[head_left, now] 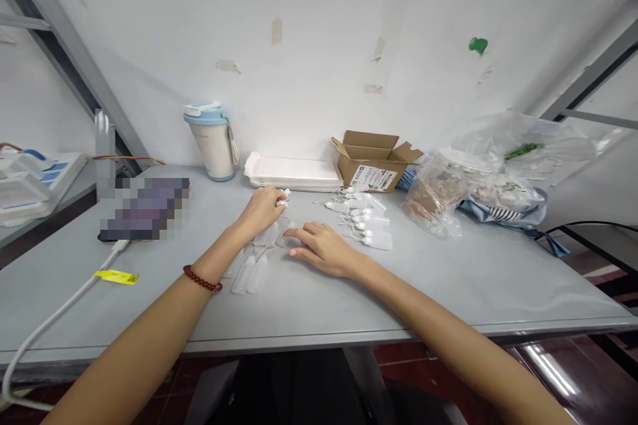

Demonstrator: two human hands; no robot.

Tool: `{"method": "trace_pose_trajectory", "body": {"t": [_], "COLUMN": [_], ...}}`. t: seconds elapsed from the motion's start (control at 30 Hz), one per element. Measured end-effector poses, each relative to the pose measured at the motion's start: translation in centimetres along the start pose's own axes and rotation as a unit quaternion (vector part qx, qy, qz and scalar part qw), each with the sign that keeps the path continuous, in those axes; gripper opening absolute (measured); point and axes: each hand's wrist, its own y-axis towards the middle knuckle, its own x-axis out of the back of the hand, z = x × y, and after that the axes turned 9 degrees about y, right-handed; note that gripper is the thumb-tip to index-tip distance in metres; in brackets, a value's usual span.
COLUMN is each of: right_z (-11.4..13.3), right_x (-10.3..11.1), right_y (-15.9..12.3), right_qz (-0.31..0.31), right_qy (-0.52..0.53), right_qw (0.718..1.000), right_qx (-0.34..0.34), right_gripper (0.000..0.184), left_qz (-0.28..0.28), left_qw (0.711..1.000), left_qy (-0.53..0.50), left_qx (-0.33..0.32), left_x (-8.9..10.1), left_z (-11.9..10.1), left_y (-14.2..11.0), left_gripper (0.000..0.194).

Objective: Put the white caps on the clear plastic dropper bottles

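Observation:
My left hand (262,208) is closed in a pinch on a small white cap (284,199) above the desk. Lower and to the right, my right hand (321,249) has its fingers stretched out and apart. Its index fingertip is at a clear plastic bottle (280,239); whether it touches is hard to tell. Two translucent squeeze bottles (250,275) lie uncapped between my forearms, and other bottles are partly hidden by my left hand. On the right, several bottles with white caps (369,239) and thin loops lie in a loose row.
Behind my hands are a stack of white trays (299,172) and an open cardboard box (373,163). A tumbler (214,143) stands at the back left, near a blurred phone (147,209) on a white cable (70,305). Plastic bags (443,186) sit at the right.

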Motion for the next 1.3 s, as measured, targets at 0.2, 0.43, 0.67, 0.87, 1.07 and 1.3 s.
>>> {"method": "trace_pose_trajectory", "body": {"t": [0.2,0.43,0.67,0.87,1.07,1.3], "right_z": [0.0,-0.3,-1.7,-1.7,-0.7,0.2], "right_x": [-0.1,-0.3,-0.1,0.3,0.3,1.1], "right_y": [0.1,0.0,-0.5,-0.6,-0.8,-1.1], "right_qz": [0.005,0.0,-0.086,-0.182,-0.178,-0.172], "right_qy": [0.038,0.035,0.005,0.016,0.071,0.206], "right_qw": [0.999,0.999,0.996,0.983,0.98,0.963], "right_qx": [-0.005,0.011,0.019,0.033,0.048,-0.001], "right_gripper": [0.04,0.029,0.022,0.015,0.01,0.006], "left_qz": [-0.027,-0.015,0.044,0.065,0.096,0.13], "left_qw": [0.997,0.989,0.9,0.818,0.757,0.77], "left_qy": [-0.067,-0.134,-0.41,-0.537,-0.625,-0.618], "left_qx": [0.027,0.056,0.138,0.197,0.167,0.088], "left_x": [0.2,0.3,1.7,2.5,2.4,2.4], "left_z": [-0.8,-0.9,-1.9,-2.5,-2.7,-2.3], "left_y": [-0.1,-0.4,-1.2,-1.6,-1.6,-1.7], "left_gripper": [0.025,0.025,0.046,0.049,0.049,0.042]}}
